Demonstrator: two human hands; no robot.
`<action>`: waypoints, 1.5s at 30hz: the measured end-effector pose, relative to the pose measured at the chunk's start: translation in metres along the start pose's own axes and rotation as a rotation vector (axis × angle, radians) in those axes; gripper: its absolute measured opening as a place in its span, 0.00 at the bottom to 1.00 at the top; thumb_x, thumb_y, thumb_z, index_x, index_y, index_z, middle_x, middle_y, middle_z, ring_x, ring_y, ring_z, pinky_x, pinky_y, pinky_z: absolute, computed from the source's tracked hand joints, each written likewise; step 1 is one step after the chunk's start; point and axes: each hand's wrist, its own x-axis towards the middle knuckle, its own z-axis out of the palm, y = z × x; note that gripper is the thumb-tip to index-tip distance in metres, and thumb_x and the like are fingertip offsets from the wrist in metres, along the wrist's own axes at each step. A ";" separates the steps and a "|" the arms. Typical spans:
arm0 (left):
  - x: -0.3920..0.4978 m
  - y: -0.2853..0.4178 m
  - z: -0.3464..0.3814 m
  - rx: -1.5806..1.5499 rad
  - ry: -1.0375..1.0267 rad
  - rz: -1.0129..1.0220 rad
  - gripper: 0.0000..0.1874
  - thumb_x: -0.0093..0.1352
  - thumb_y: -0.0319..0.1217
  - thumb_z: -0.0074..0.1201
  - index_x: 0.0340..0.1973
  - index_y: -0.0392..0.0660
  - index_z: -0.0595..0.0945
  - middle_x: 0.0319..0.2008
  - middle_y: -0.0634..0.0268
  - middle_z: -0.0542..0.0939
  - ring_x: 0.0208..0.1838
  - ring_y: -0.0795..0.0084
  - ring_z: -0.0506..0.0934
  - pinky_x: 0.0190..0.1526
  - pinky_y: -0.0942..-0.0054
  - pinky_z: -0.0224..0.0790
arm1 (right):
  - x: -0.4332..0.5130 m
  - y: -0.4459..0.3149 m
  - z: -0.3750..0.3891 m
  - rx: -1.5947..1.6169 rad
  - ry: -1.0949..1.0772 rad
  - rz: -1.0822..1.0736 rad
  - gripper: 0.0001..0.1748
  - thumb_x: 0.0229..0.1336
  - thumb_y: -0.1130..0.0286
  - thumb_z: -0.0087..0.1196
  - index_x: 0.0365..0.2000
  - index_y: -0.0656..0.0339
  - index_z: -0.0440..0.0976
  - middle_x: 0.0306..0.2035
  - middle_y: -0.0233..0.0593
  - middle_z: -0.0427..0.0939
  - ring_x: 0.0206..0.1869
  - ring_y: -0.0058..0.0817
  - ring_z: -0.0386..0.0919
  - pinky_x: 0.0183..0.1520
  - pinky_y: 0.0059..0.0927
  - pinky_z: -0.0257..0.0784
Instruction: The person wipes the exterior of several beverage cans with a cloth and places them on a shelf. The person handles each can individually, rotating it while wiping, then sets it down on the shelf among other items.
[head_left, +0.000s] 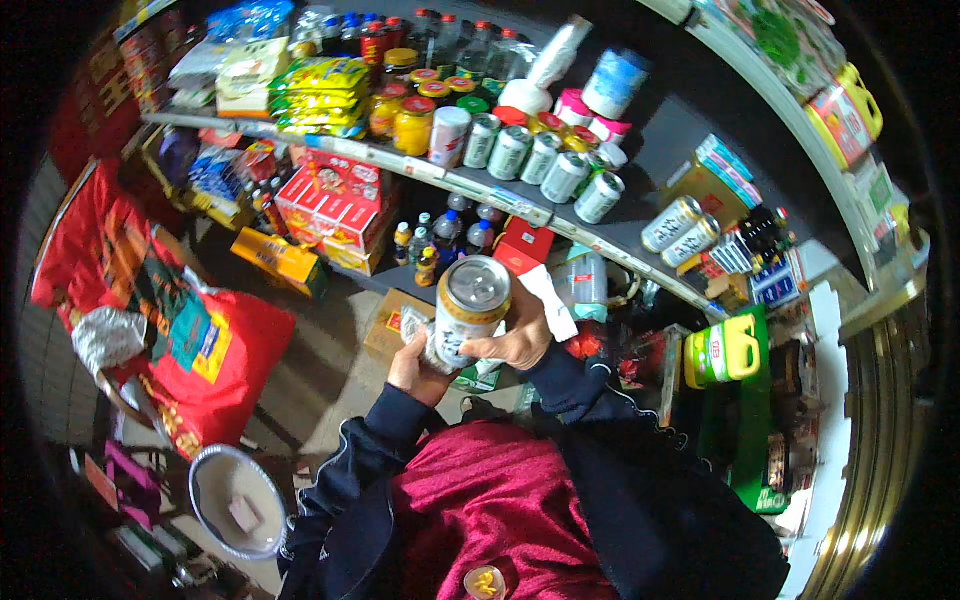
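Note:
In front of me a white and gold drink can (474, 307) is held up, its silver lid tilted toward my face. My right hand (523, 334) grips it from the right, with the thumb across its front. A crumpled pale cloth (414, 324) is in my left hand (415, 375), pressed to the can's lower left side. Part of the cloth is hidden behind the can. On the shelf ahead stand several silver-green cans (566, 178). Two white and gold cans (671, 223) stand farther right.
The shelf edge (442, 178) runs beyond my hands. Glass jars (414, 126) and yellow packets (319, 94) crowd its upper surface. Small bottles (426, 266) and red cartons (330, 206) stand below. A red cloth (240, 352) and round bin (255, 529) are left, a yellow jug (720, 351) right.

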 end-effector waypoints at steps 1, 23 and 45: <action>0.000 0.001 -0.005 -0.011 0.006 -0.003 0.25 0.75 0.43 0.36 0.64 0.45 0.62 0.62 0.55 0.69 0.64 0.55 0.68 0.67 0.48 0.53 | -0.004 -0.001 -0.002 -0.023 -0.006 0.043 0.54 0.34 0.63 0.76 0.62 0.67 0.59 0.54 0.45 0.73 0.58 0.32 0.71 0.63 0.34 0.63; -0.017 0.020 0.070 1.304 -0.354 0.860 0.34 0.71 0.34 0.49 0.69 0.38 0.55 0.69 0.49 0.59 0.73 0.59 0.56 0.69 0.66 0.48 | 0.008 0.002 -0.008 0.261 0.374 0.136 0.33 0.41 0.70 0.69 0.50 0.63 0.69 0.44 0.38 0.78 0.46 0.28 0.77 0.53 0.30 0.70; 0.053 -0.027 0.133 1.605 -0.291 0.379 0.44 0.51 0.49 0.73 0.53 0.34 0.71 0.47 0.50 0.80 0.50 0.60 0.79 0.51 0.66 0.70 | -0.004 -0.016 -0.121 0.117 0.159 0.034 0.43 0.36 0.66 0.73 0.56 0.64 0.67 0.49 0.40 0.76 0.52 0.29 0.74 0.57 0.33 0.68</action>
